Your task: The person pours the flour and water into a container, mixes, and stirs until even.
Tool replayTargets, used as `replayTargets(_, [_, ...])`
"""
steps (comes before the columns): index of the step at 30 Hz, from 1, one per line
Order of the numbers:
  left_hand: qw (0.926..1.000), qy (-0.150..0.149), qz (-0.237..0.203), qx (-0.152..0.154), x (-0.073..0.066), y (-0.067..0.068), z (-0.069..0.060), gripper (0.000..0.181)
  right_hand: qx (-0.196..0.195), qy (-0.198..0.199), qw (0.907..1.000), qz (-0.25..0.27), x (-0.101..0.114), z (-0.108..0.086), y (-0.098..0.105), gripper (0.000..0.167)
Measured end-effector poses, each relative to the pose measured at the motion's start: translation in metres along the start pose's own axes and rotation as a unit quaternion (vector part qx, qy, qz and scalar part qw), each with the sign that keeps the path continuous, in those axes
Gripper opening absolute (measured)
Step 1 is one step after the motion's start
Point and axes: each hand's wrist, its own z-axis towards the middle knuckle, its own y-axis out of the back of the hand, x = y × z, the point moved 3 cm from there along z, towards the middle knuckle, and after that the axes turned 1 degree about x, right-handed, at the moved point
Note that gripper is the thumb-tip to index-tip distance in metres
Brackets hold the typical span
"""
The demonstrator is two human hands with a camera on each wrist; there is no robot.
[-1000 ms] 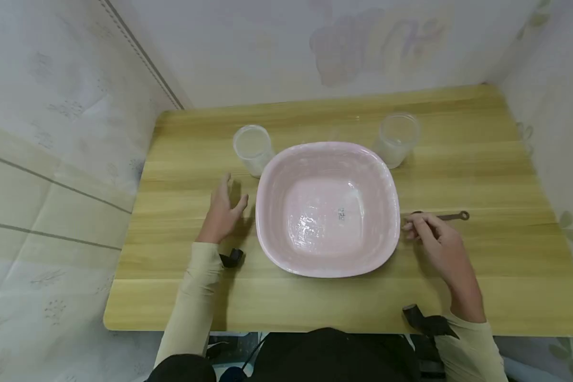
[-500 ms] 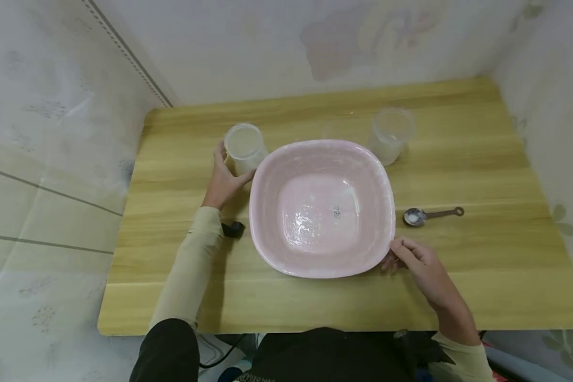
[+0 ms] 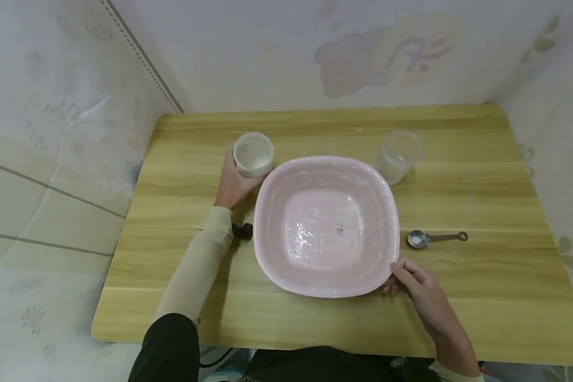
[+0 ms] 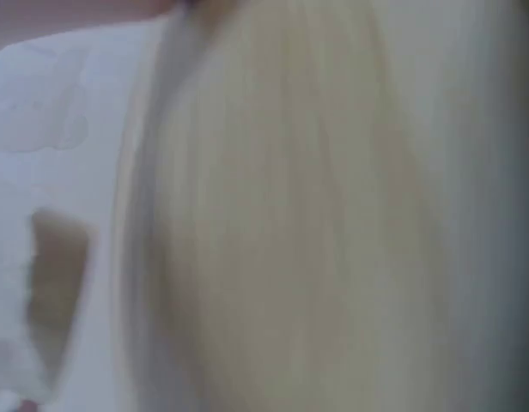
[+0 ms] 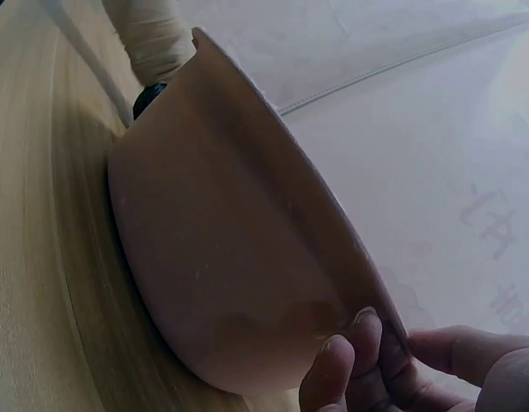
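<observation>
A clear plastic cup (image 3: 253,153) stands in the grip of my left hand (image 3: 235,184), fingers on its far left side and thumb across the near side. Whitish contents seem to show inside it. To its right sits a pink plastic basin (image 3: 326,276), with a glossy inside. My right hand (image 3: 425,294) pinches the basin's rim at the near right corner. In the right wrist view the thumb is on one side of the basin wall (image 5: 221,232), and curled fingertips (image 5: 336,359) are on the other. The left wrist view is badly blurred.
A second clear cup (image 3: 399,156) stands behind the basin's right corner. Right of the basin lies a spoon (image 3: 422,240) with white residue in its bowl. The wooden table (image 3: 506,302) meets walls at the back and sides.
My left hand has reached forward and taken hold of the left cup, whose mouth now faces the camera more. My right hand has let go of the spoon and moved to the basin rim.
</observation>
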Motion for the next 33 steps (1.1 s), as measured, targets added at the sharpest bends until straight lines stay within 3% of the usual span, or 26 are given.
replayTargets(2, [0.9953, -0.069, 0.068, -0.010, -0.011, 0.007, 0.001, 0.099, -0.002, 0.003, 1.0000, 0.000, 0.000, 0.000, 0.000, 0.041])
replayTargets(4, [0.9818, -0.144, 0.122, -0.015, -0.025, 0.013, 0.003, 0.101, -0.006, 0.006, 1.0000, -0.003, 0.001, 0.000, 0.000, 0.040])
replayTargets(9, [0.9347, -0.303, 0.185, -0.023, -0.061, 0.016, 0.007, 0.102, -0.013, 0.025, 0.9995, -0.016, 0.004, 0.006, 0.001, 0.040])
replayTargets(14, [0.8787, -0.404, 0.255, -0.009, -0.088, 0.011, -0.001, 0.101, -0.012, 0.028, 0.9995, -0.009, -0.004, 0.019, -0.004, 0.040])
replayTargets(16, [0.8603, -0.423, 0.284, 0.004, -0.091, 0.009, -0.010, 0.102, -0.004, 0.015, 0.9999, 0.003, -0.011, 0.025, -0.008, 0.041])
replayTargets(18, [0.8471, -0.436, 0.303, 0.017, -0.090, 0.007, -0.018, 0.103, 0.005, 0.001, 0.9999, 0.015, -0.018, 0.030, -0.013, 0.040])
replayTargets(23, [0.8239, -0.454, 0.336, 0.041, -0.082, 0.000, -0.028, 0.096, 0.011, -0.026, 0.9992, 0.027, -0.031, 0.042, -0.019, 0.039])
replayTargets(28, [0.7986, -0.466, 0.375, 0.066, -0.080, -0.010, -0.026, 0.098, 0.006, -0.039, 0.9989, 0.025, -0.032, 0.052, -0.016, 0.039])
replayTargets(31, [0.7715, -0.484, 0.408, 0.065, -0.085, -0.016, -0.018, 0.101, 0.014, -0.016, 0.9996, 0.019, -0.025, 0.063, -0.012, 0.040])
replayTargets(33, [0.7435, -0.503, 0.438, 0.053, -0.092, -0.020, -0.010, 0.096, 0.022, 0.011, 0.9997, 0.009, -0.018, 0.071, -0.008, 0.042])
